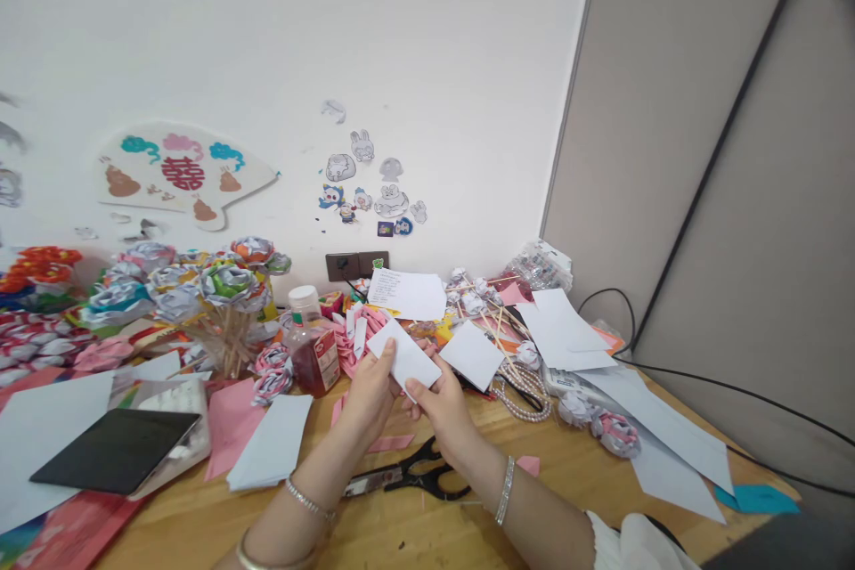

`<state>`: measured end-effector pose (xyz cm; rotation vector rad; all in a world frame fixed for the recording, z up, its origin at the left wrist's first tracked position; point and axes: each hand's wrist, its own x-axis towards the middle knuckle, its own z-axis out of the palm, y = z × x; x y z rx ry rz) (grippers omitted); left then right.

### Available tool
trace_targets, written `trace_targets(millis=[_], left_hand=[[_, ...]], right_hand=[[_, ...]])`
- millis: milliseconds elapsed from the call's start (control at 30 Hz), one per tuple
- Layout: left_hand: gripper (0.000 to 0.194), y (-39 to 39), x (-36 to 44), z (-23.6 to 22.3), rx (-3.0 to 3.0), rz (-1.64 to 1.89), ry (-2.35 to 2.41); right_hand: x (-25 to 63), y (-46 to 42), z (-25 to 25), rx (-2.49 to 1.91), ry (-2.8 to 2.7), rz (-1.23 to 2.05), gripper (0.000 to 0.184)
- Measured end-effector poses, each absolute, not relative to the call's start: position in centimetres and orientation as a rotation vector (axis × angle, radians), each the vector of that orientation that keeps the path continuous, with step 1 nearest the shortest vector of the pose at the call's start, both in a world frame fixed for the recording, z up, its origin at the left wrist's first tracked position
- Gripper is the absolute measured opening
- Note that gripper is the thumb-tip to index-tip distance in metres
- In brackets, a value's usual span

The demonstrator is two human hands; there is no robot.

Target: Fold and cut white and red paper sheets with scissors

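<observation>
Between both hands is a small white piece of paper [406, 358], raised over the table and tilted. My left hand [374, 387] pinches its left edge, thumb on top. My right hand [442, 401] grips its lower right corner, also with the thumb on top. Black-handled scissors [407, 474] lie on the table under my wrists, blades pointing left. Just right of my hands rests a white square sheet [473, 356]. Pink paper strips [361, 329] are heaped behind my left hand.
Paper flowers on sticks [231, 285] stand at the left, near a bottle of dark red liquid [317, 361]. A black tablet-like slab [113, 450] lies front left beside stacked white paper [272, 441]. Pearl strings [525, 392] and white sheets [567, 329] lie right. A cable [721, 387] crosses the right side.
</observation>
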<state>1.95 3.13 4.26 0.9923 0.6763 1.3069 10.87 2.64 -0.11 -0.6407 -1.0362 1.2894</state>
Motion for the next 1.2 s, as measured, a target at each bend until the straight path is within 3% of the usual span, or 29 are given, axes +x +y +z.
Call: trace_targets(millis=[100, 267, 533, 1200], left_hand=[[0.037, 3.1, 1.9, 4.2, 1.043, 1.343, 0.714], [0.034, 3.3, 1.8, 4.1, 1.062, 1.42, 0.789], [0.034, 3.6, 1.8, 3.6, 1.097, 1.446, 0.801], [0.03, 3.4, 2.0, 3.8, 0.998, 1.444, 0.723]], right_hand=[[10.9, 2.8, -0.2, -0.651, -1.016, 1.32, 0.051], [11.5, 3.3, -0.2, -0.717, -0.981, 1.343, 0.043], [12.6, 4.1, -0.7, -0.851, -1.158, 0.763, 0.016], [12.4, 3.9, -0.2, -0.876, -1.231, 0.825, 0.024]])
